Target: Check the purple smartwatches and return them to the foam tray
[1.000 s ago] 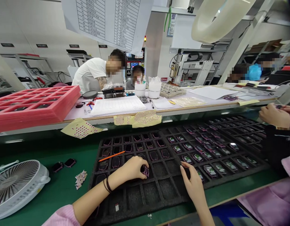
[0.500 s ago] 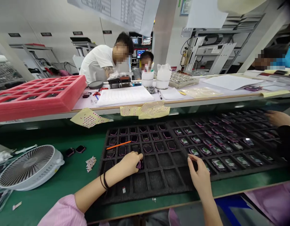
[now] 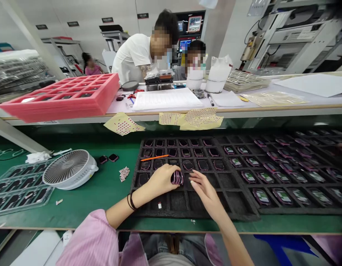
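My left hand (image 3: 163, 180) is closed round a small stack of purple-rimmed watch cases (image 3: 178, 178), held on edge above the black foam tray (image 3: 178, 200). My right hand (image 3: 206, 194) hovers just right of the stack, its fingers apart and nothing visible in them. Dark-faced watch cases (image 3: 203, 164) sit in the tray's back rows. A thin orange stick (image 3: 154, 157) lies across them. One front compartment holds a small white piece (image 3: 159, 205).
A second foam tray to the right holds watch cases with green insides (image 3: 282, 195). On the left are a fan (image 3: 71, 168), a pile of small pieces (image 3: 124, 173) and a clear tray (image 3: 48, 195). A raised shelf (image 3: 148, 115) carries a red foam tray (image 3: 104, 96). Co-workers are beyond.
The camera view has swung left. My right hand has come leftward from the right-hand tray to beside my left hand. The stack in my left hand now shows more fully.
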Available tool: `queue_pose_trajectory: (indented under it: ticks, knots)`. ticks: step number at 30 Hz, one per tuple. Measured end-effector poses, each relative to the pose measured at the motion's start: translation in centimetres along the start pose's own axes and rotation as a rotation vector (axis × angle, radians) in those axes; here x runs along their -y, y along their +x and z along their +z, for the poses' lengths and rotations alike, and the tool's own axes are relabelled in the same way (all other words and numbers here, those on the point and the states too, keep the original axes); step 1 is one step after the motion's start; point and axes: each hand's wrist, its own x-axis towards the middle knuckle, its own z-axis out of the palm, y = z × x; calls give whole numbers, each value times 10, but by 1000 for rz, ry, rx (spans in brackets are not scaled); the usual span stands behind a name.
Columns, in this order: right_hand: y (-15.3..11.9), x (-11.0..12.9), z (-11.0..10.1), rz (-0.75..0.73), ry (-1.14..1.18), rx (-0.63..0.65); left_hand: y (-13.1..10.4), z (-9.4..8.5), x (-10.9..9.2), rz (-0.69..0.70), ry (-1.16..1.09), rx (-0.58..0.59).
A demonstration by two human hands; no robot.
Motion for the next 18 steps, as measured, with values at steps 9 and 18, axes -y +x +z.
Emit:
queue_pose_trajectory:
  ticks: [9,18]
  knots:
    - [0,-6,76,-35,73,190,-50,-3,-30,-67,160,37]
    - [9,10,99,377,617,146,-90,-40,30,-80,-263,-205]
